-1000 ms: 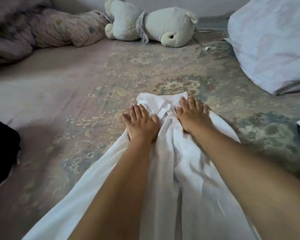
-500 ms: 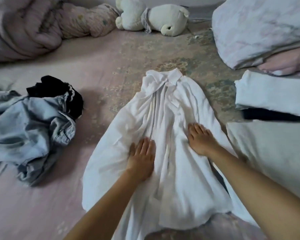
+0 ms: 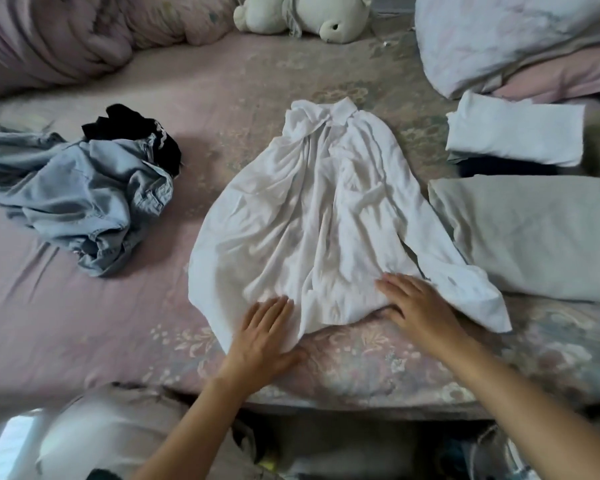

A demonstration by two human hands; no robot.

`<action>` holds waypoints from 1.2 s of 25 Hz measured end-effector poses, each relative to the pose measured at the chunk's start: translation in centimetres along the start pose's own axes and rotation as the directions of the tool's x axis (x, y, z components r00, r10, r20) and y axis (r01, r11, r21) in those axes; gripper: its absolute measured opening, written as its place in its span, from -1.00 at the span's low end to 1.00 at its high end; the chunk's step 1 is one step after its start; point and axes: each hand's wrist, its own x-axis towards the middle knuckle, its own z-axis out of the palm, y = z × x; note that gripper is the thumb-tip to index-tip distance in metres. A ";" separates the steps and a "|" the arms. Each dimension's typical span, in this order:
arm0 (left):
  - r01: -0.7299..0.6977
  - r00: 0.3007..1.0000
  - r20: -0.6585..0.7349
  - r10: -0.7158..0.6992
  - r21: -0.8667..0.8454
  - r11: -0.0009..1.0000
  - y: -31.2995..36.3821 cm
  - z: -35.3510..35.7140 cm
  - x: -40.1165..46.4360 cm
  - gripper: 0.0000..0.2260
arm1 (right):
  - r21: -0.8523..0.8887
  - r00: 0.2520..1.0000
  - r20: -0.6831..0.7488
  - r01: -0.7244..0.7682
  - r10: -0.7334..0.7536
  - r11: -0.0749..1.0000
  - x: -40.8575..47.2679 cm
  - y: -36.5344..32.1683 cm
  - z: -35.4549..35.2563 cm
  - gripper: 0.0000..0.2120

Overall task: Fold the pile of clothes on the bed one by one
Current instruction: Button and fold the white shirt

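Observation:
A wrinkled white shirt point(image 3: 326, 216) lies spread on the bed point(image 3: 94, 327), collar at the far end, one sleeve trailing to the right. My left hand point(image 3: 264, 332) lies flat on its lower left hem with fingers straight. My right hand point(image 3: 414, 304) presses flat on the lower right hem beside the sleeve. To the left sits an unfolded heap: a crumpled light-blue denim garment point(image 3: 80, 199) with a black garment point(image 3: 136, 133) behind it.
Folded pieces lie on the right: a white one point(image 3: 513, 133) and a larger pale grey-green one point(image 3: 541, 230). Pillows point(image 3: 506, 32) are stacked at the back right, a rolled quilt point(image 3: 66, 39) at the back left, a plush toy point(image 3: 309, 15) at the back. The bed's front edge is near my body.
Both hands have slid down the shirt from the collar to the hem, flattening it. The view has pulled back, showing the whole shirt and the bed's front edge.

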 end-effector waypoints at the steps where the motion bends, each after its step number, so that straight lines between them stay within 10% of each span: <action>1: -0.038 0.996 -0.083 0.037 -0.012 0.999 -0.3 0.0 0.4 -0.48 | 0.042 0.997 -0.075 -0.031 0.034 0.999 0.8 0.2 -1.0 -0.61; 7: -0.129 0.973 -0.181 0.143 0.091 0.988 1.7 -0.8 3.6 -0.52 | 0.519 0.842 0.000 -0.461 0.540 0.719 3.8 1.7 -5.4 -0.78; 13: -0.225 0.966 -0.120 0.227 0.032 0.974 6.3 0.6 8.0 -0.41 | 0.558 0.847 -0.009 -0.437 0.531 0.706 3.2 1.3 -7.9 -0.86; 17: -0.360 0.932 -0.131 0.338 -0.223 0.906 7.8 0.8 7.5 -0.82 | 0.537 0.891 0.027 -0.396 0.454 0.745 1.9 1.9 -10.6 -0.89; 23: 0.180 0.948 0.311 -0.071 -0.340 0.923 9.4 -0.7 6.7 -0.63 | 0.575 0.875 -0.013 -0.389 0.483 0.720 1.6 2.3 -11.3 -0.85; 27: 0.026 0.898 0.429 0.094 -0.266 0.964 12.1 -1.5 7.0 -0.62 | 0.427 0.912 0.229 -0.409 0.340 0.807 0.6 1.0 -10.0 -0.85; 29: 0.325 0.915 0.393 -0.089 -0.589 0.740 12.2 -2.1 8.1 -0.58 | 0.462 0.916 0.169 -0.399 0.363 0.792 0.0 0.9 -9.6 -0.90; 30: 0.483 0.873 0.445 -0.198 -0.734 0.477 12.4 -2.5 8.9 -0.55 | 0.568 0.913 0.128 -0.387 0.387 0.726 -0.1 0.5 -9.7 -0.92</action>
